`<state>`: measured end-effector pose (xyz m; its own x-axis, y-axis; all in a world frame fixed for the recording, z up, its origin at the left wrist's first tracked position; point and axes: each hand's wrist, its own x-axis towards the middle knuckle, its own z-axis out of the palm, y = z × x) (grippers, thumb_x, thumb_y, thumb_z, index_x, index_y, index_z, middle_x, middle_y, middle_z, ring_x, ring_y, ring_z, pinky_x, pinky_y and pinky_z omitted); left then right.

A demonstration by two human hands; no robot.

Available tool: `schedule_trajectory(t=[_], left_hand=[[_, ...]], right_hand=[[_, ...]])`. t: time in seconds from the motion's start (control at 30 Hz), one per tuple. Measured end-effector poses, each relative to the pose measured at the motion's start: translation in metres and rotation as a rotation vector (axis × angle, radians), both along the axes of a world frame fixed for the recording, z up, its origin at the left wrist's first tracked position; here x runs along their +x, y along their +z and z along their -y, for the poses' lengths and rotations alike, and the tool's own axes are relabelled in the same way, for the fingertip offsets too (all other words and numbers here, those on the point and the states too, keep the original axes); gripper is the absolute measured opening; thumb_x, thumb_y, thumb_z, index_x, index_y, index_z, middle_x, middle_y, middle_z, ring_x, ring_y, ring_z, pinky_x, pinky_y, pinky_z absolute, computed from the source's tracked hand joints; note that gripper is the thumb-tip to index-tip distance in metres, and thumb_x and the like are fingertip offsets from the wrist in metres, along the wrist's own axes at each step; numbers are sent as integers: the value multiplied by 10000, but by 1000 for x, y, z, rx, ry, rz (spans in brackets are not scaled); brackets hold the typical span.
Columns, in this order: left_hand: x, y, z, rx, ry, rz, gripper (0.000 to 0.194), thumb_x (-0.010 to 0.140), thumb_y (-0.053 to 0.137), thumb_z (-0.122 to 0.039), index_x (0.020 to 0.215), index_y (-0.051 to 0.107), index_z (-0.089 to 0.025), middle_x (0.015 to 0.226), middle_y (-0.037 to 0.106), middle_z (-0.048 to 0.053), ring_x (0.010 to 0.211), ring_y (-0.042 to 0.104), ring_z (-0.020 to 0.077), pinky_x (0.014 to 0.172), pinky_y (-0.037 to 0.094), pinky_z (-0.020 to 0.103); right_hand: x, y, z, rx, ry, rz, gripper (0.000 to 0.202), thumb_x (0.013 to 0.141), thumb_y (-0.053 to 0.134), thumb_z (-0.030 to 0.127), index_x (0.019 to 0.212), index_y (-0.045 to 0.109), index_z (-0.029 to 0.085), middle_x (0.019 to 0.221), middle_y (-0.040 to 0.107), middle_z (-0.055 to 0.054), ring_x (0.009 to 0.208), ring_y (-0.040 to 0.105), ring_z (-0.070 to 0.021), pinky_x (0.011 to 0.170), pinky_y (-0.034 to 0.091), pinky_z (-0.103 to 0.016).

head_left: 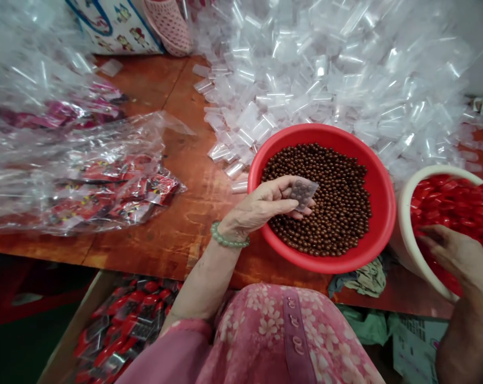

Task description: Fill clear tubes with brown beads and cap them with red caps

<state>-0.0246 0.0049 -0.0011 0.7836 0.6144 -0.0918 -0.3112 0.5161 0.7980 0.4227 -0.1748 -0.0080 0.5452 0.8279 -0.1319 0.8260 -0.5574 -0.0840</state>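
Observation:
Over a red basin [387, 234] of small brown beads [337, 213], my left hand [271, 201] pinches a small clear packet [304, 193] with dark beads inside. A green bead bracelet [229, 236] circles that wrist. At the right, my right hand [453, 253] reaches into a white bucket [405, 213] of shiny red pieces [449, 205]. Its fingers are bent against the pieces, and whether they grip one is hidden.
A big heap of clear small bags [313, 69] lies behind the basin. Plastic bags with red packets [85, 197] cover the left of the wooden table [193, 160]. Below the table edge, a box holds red-topped packets [121, 330]. A crumpled cloth [367, 278] lies beneath the basin's rim.

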Motion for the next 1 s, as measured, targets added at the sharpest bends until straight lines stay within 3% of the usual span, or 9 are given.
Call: schedule_trajectory(t=[0.07,0.17,0.27,0.47,0.63,0.73,0.87,1.0], left_hand=[[0,1,0,9,6,-24,426,828,829,-276,1227,711,-187,1097,796,99,939,778,187,830,626,261],[1,3,0,15,48,-54,417,814,843,-252,1209,725,-187,1062,799,81,934,783,186,840,642,267],[3,6,2,20,135,-84,375,787,866,-219,1143,751,-187,967,802,40,856,779,147,836,652,246],[5,9,5,80,199,-150,335,778,878,-234,1094,773,-204,903,806,27,828,779,135,818,665,229],[6,12,6,80,203,-178,328,763,888,-242,1065,771,-190,887,801,31,813,772,131,792,665,215],[11,17,9,-4,251,-170,334,717,915,-243,997,745,-177,870,789,21,811,766,134,753,665,216],[24,22,20,-109,215,-172,350,701,922,-247,915,656,-165,929,781,21,802,766,136,658,629,195],[33,18,28,-142,217,-167,433,718,917,-304,962,586,-171,1051,769,48,861,776,153,704,627,225]], right_hand=[[-3,12,4,117,-119,-106,107,809,769,306,913,794,302,928,811,-112,797,732,-283,775,536,-452],[-14,28,2,541,-291,-256,195,730,871,259,922,837,261,875,806,-119,756,726,-217,743,546,-392],[-22,32,-13,819,-230,-411,190,676,895,167,858,851,198,748,788,-93,609,688,-138,606,523,-288],[-1,12,-28,969,-174,-524,162,595,897,74,663,802,186,571,724,-30,462,626,-90,450,447,-196],[-5,20,-17,1237,-152,-596,151,706,882,163,724,760,250,551,663,56,433,563,-47,427,423,-170],[-39,32,-29,1251,-125,-690,117,762,869,225,809,765,249,635,702,35,462,595,-71,415,440,-195],[-114,46,-70,1252,13,-853,118,777,864,227,851,773,232,669,716,37,465,601,-69,451,499,-195],[-181,47,-101,1129,149,-1059,130,799,871,288,877,774,253,721,744,49,521,648,-79,491,547,-190]])
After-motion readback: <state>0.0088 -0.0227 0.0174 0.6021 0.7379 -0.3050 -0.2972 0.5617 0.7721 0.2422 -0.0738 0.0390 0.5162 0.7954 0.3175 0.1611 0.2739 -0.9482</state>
